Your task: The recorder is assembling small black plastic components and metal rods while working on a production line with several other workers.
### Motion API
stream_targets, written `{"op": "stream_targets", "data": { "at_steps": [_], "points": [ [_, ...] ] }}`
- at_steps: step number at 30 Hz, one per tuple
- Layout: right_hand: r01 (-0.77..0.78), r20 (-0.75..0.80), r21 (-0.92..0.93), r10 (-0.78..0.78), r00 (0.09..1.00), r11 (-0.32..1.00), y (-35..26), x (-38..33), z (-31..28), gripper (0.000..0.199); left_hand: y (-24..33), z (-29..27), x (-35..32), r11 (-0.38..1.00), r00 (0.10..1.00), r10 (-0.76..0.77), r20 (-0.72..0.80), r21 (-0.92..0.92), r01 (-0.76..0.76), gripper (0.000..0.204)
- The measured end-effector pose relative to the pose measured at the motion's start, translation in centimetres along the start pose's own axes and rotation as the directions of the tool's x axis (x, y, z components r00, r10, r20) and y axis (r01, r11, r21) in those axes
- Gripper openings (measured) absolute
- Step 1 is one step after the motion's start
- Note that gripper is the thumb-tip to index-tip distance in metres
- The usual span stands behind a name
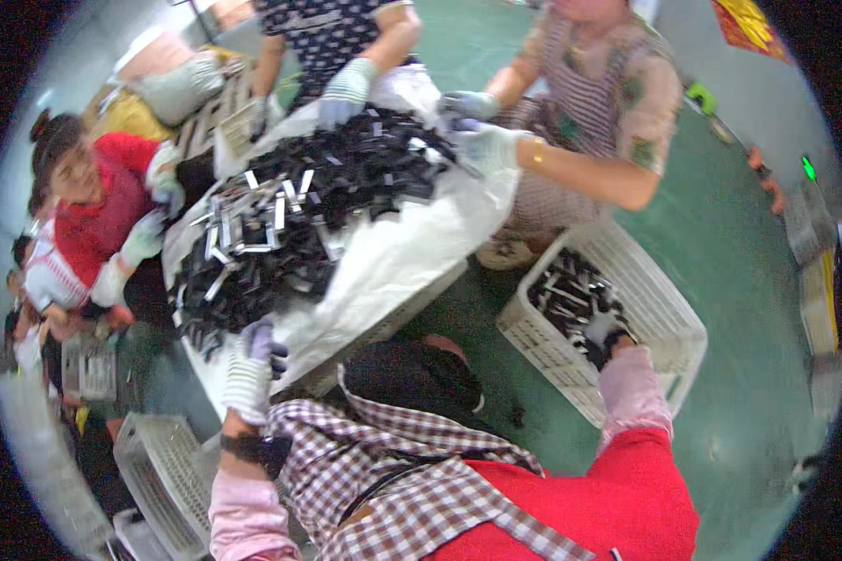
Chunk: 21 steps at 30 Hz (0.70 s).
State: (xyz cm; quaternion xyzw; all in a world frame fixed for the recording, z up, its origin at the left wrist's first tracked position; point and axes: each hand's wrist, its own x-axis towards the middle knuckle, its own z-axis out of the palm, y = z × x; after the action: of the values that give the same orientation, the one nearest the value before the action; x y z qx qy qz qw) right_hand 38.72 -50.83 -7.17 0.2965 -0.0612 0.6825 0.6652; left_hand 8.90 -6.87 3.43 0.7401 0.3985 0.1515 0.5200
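Neither of my hands shows in the head view. Directly below me a co-worker in a checked shirt and red vest [571,496] bends forward. Their striped-gloved left hand [253,369] touches the near edge of a heap of small black and silvery parts [299,215]. The heap lies on a white sheet [402,252]. Their right hand [608,338] reaches into a white plastic basket [655,318] that holds several dark parts.
Three more people work around the heap: one in red [94,215] at the left, and one in a dark dotted top [337,28] and one in a striped apron [589,103] on the far side, all wearing gloves. White baskets [159,467] stand lower left. The floor [748,262] is green.
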Motion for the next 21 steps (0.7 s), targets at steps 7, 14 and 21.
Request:
{"op": "stream_targets", "data": {
  "at_steps": [7,14,21],
  "points": [
    [-0.722,-0.165,0.648,-0.970,0.179,-0.244,-7.4,-0.4,-3.4,0.038,-4.6,-3.7,1.6,0.997,0.988,-0.027,-0.154,0.070,0.038,0.038],
    [-0.590,-0.070,-0.326,-0.604,0.794,-0.738,2.9,19.6,-5.2,0.033,-3.3,-5.0,1.7,0.884,0.932,0.218,-0.291,0.464,-0.061,0.035],
    [-0.411,0.135,-0.123,-0.426,0.895,-0.903,4.5,32.2,-12.0,0.036,-7.3,-6.6,2.3,0.884,0.948,0.165,-0.274,0.467,-0.019,0.039]
  ]
}}
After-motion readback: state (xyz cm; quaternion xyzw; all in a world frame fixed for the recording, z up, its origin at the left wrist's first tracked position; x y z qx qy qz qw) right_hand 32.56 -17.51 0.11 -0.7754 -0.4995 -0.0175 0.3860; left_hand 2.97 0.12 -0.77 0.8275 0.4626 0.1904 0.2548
